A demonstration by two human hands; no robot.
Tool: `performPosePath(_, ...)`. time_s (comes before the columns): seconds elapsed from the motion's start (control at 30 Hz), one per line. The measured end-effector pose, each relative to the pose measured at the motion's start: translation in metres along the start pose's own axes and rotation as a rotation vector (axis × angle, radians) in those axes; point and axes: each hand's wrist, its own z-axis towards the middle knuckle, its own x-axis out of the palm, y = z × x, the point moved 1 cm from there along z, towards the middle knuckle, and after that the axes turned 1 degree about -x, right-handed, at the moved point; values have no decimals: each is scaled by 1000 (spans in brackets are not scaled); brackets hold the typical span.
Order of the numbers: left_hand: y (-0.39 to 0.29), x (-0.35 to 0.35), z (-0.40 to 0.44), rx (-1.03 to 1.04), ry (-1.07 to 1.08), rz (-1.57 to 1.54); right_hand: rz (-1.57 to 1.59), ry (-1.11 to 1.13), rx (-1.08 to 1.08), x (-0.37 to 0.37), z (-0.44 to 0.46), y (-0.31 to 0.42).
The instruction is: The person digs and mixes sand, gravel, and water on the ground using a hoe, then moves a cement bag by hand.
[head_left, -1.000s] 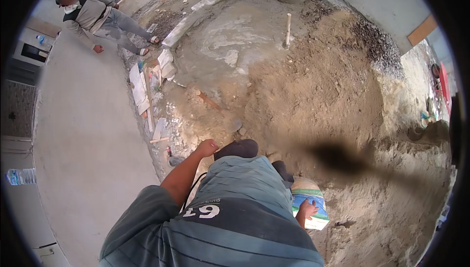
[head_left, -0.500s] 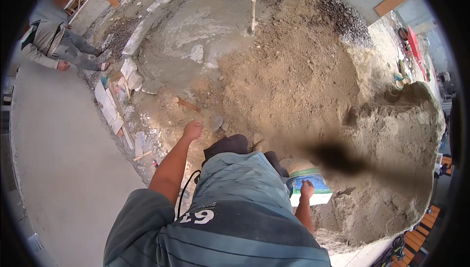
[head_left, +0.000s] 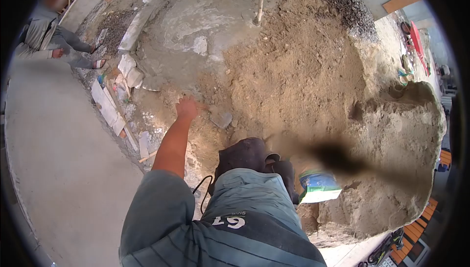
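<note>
My left hand (head_left: 187, 108) reaches down over the wooden handle of a trowel (head_left: 221, 119) lying on the sandy ground. Its fingers close round the handle and hide most of it; the grey blade shows to the right of the hand. My right hand is out of sight. Beside my right leg is a blue, green and white sack (head_left: 319, 184). Wet grey mortar (head_left: 181, 71) spreads just beyond the left hand.
A sand heap (head_left: 293, 61) rises ahead, with a wooden stake (head_left: 261, 7) standing in the wet mortar. Pale edging blocks (head_left: 133, 29) border it. Another person (head_left: 54, 41) is at the far left by a smooth concrete slab (head_left: 63, 159). A red wheelbarrow (head_left: 417, 44) stands far right.
My left hand has gone forward from a closed pose near my knee onto the trowel's handle. My right hand, earlier beside the sack, has left the view. My body leans further forward.
</note>
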Motion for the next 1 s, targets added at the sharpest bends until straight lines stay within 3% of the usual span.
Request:
performPosePath(0.1,12,30,7,49,91,59,71,110,153,-6,-78,-65)
performPosePath(0.13,9,27,14,65,105,64,27,-18,29,-9,-93,-52)
performPosePath(0.27,8,49,34,13,102,118,-69,-175,72,-38,-124,39)
performPosePath(0.33,7,66,47,-10,288,159,-78,-272,-2,-45,-137,78)
performPosePath(0.4,7,86,38,6,344,128,-94,-328,-52,-50,-148,89)
performPosePath(0.47,25,155,46,16,315,6,-109,-340,-91,-52,-150,94)
performPosePath(0.5,45,217,55,-76,311,-253,-97,-317,-64,-50,-152,95)
performPosePath(0.53,36,207,32,-278,458,-409,-85,-292,-37,-48,-150,92)
performPosePath(0.57,35,203,12,-338,731,-608,-75,-263,-10,-46,-149,88)
performPosePath(0.6,29,209,-5,-491,834,-813,-136,-223,-46,-45,-143,72)
performPosePath(0.63,26,214,-21,-653,932,-1009,-29,-189,51,-42,-147,71)
performPosePath(0.7,13,208,-39,-659,877,-1003,201,-116,237,-30,-147,74)
performPosePath(0.73,12,201,-40,-682,916,-1065,201,-74,210,-27,-143,65)
performPosePath(0.8,22,194,-31,-744,983,-1193,312,-32,385,-28,-142,56)
performPosePath(0.9,41,125,-16,-869,1021,-1021,292,184,750,-16,-133,-16)
performPosePath(0.97,43,72,-15,-788,1050,-818,397,673,1019,-12,-146,-49)
performPosePath(1.0,46,54,-12,-789,1092,-710,470,842,1010,-5,-151,-66)
